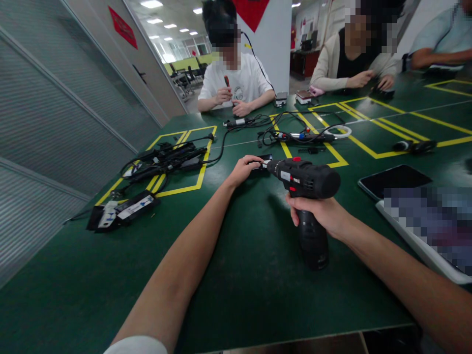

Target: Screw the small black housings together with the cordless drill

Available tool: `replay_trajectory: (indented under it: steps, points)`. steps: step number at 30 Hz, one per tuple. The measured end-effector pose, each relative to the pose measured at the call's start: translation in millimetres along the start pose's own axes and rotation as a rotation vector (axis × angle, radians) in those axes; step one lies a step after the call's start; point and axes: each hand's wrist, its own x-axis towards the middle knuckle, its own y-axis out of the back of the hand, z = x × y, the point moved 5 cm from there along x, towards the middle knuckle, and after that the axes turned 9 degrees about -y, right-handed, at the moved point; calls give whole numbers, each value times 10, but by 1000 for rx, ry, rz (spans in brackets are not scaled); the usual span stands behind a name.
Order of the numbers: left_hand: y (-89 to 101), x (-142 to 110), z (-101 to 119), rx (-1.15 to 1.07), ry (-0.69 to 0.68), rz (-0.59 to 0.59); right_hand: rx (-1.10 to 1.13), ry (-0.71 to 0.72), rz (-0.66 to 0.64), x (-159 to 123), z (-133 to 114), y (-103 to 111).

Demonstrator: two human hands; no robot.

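Note:
My right hand (pixel 324 211) is wrapped round the grip of a black cordless drill (pixel 308 178) with red buttons. Its battery base points down toward the table, and the chuck faces away to the left. At the chuck's tip, my left hand (pixel 244 170) is closed on a small black part (pixel 266 158) lying on the green table. The fingers and the drill cover much of that part, so its kind cannot be made out. The drill's bit meets or nearly meets it; contact is hard to tell.
A heap of black cables and adapters (pixel 173 160) lies left, with a black piece bearing white labels (pixel 136 206) before it. Corded tools (pixel 295 136) lie beyond the drill. A phone (pixel 394 181) and tablet (pixel 431 231) are right. Co-workers (pixel 236 81) sit opposite, one holding a screwdriver (pixel 226 81).

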Motion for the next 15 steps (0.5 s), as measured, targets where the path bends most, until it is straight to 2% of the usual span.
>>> replay_trajectory:
  steps: [15]
  points:
    - [2,4,-30,-4,-41,3,24,10,-4,-10,-8,-1]
